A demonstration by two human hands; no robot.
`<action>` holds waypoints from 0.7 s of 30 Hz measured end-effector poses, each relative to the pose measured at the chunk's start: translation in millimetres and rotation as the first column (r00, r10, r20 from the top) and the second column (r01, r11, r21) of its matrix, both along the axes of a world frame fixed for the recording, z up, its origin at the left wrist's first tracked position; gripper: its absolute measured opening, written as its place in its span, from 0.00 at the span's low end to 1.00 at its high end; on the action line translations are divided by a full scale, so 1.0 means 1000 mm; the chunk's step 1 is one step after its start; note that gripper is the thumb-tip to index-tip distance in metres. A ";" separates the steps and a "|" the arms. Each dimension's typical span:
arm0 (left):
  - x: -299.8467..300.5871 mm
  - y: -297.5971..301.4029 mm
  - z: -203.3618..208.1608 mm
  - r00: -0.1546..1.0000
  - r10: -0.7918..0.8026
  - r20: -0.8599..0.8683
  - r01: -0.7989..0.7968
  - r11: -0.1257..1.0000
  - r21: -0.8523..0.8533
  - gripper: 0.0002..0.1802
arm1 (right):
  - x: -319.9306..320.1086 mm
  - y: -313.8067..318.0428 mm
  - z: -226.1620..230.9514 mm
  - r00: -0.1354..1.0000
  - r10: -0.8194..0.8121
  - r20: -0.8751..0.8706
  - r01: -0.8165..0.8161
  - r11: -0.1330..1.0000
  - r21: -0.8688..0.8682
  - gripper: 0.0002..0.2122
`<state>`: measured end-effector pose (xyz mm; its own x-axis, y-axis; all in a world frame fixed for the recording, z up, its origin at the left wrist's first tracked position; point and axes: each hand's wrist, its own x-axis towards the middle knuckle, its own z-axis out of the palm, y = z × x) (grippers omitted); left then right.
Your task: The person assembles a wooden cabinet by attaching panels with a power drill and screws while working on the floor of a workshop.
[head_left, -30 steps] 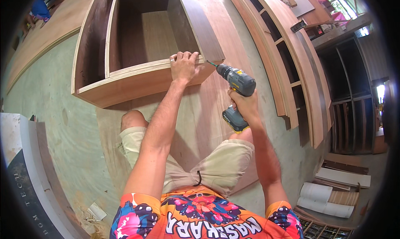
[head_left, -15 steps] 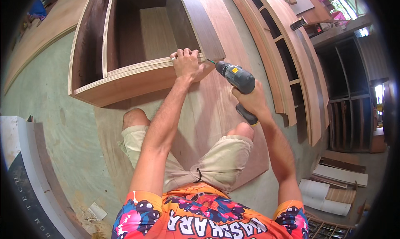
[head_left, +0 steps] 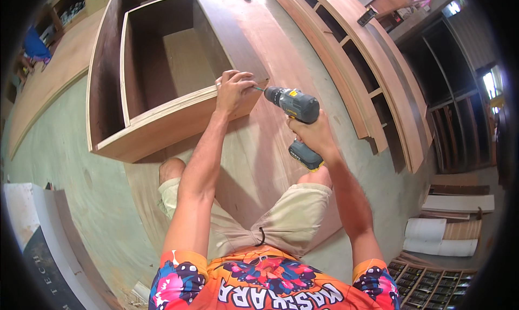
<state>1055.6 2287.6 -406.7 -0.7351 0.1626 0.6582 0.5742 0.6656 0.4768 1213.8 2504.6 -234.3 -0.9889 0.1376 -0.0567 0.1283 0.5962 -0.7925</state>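
A plywood cabinet box [head_left: 157,120] with open compartments lies on a large brown sheet on the floor. My left hand [head_left: 233,90] rests on the box's near right corner, fingers pinched around the tip of the drill bit, perhaps on a screw too small to make out. My right hand [head_left: 311,134] grips the handle of a grey and yellow cordless drill [head_left: 294,107]. The drill points left, its bit against the corner of the box just under my left fingers.
Long curved wooden shelf frames [head_left: 367,66] lie to the right. A dark shelving unit [head_left: 459,99] stands at far right, with rolled sheets [head_left: 440,237] below it. A white and dark panel [head_left: 32,239] sits at lower left. My bent knees [head_left: 173,169] are on the brown sheet.
The drill has swung up and left, from hanging low by my right knee to level with the box corner. My left hand stayed on the corner, now pinching at the bit tip.
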 end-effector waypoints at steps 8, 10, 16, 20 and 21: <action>-0.031 0.008 0.022 0.987 0.093 0.134 -0.133 0.934 0.330 0.12 | -0.020 0.038 -0.007 0.993 -0.101 0.067 0.105 0.992 -0.063 0.08; -0.033 0.012 0.019 0.973 0.175 0.151 -0.210 0.943 0.258 0.13 | -0.028 0.039 -0.010 0.995 -0.082 0.049 0.085 0.994 -0.061 0.08; -0.041 0.028 0.017 0.901 0.367 0.233 -0.380 0.925 0.012 0.18 | -0.042 0.035 -0.010 0.997 -0.059 0.059 0.057 0.998 0.028 0.07; -0.039 0.031 0.020 0.870 0.414 0.268 -0.424 0.905 -0.022 0.20 | -0.043 0.038 -0.016 0.998 -0.052 0.028 0.051 0.998 0.034 0.09; -0.037 0.033 0.021 0.862 0.414 0.294 -0.432 0.902 -0.003 0.21 | -0.042 0.041 -0.020 0.998 -0.054 0.032 0.053 0.998 0.038 0.09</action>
